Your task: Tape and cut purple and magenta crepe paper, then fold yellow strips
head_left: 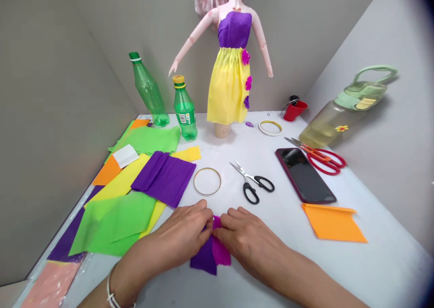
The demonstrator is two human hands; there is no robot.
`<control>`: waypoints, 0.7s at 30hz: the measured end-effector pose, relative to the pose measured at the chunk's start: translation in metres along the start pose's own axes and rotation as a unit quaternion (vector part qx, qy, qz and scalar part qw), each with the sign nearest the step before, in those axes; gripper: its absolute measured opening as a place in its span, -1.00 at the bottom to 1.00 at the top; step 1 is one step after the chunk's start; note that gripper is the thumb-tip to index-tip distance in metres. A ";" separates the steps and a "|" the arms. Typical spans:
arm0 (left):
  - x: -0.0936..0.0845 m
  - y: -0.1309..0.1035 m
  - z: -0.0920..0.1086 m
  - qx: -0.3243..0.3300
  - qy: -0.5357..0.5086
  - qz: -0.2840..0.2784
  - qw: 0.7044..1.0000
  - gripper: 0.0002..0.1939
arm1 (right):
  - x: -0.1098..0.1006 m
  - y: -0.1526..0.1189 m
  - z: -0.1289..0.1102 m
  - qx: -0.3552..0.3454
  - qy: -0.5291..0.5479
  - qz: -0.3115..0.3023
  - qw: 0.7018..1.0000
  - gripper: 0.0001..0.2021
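Near the front of the table, my left hand (188, 226) pinches a purple strip of crepe-like material (204, 258) at its upper end. My right hand (246, 235) is closed on a magenta strip (222, 253) lying against the purple one. The hands nearly meet, and their fingers hide the strips' upper ends. Just beyond them lie black-handled scissors (251, 181) with blades apart, and a thin ring of tape (207, 182). A folded purple sheet (166, 177) lies beyond my left hand.
A doll (228, 82) in a purple top and yellow skirt stands at the back. Green bottles (186, 111) stand left of it; coloured sheets (115, 222) cover the left side. A phone (305, 174), red-handled scissors (325, 158), a water bottle (339, 111) and an orange piece (334, 224) are at right.
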State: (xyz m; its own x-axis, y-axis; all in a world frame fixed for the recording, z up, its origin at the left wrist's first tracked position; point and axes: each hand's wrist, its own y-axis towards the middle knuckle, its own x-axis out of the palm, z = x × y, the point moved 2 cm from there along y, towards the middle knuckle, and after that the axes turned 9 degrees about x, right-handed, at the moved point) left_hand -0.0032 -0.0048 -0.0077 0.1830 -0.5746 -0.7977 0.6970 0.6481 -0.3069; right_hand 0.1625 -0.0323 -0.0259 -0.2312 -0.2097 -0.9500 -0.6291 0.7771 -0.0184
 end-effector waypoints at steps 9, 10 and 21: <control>-0.009 -0.006 -0.009 -0.026 -0.001 0.060 0.998 -0.86 | -0.007 0.000 0.001 0.016 0.022 -0.018 0.999 -0.85; -0.012 -0.006 -0.009 -0.032 -0.014 0.067 0.997 -0.85 | -0.009 0.000 0.002 0.023 0.044 -0.027 0.998 -0.83; -0.001 -0.004 -0.013 0.009 -0.050 0.056 0.997 -0.89 | -0.013 0.001 0.012 0.069 0.193 -0.043 0.978 -0.78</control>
State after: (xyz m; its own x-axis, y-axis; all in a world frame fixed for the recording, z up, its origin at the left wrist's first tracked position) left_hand -0.0149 -0.0001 -0.0120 0.3281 -0.5460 -0.7709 0.6808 0.7024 -0.2077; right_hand 0.1737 -0.0216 -0.0173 -0.4619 -0.4648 -0.7554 -0.5581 0.8143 -0.1598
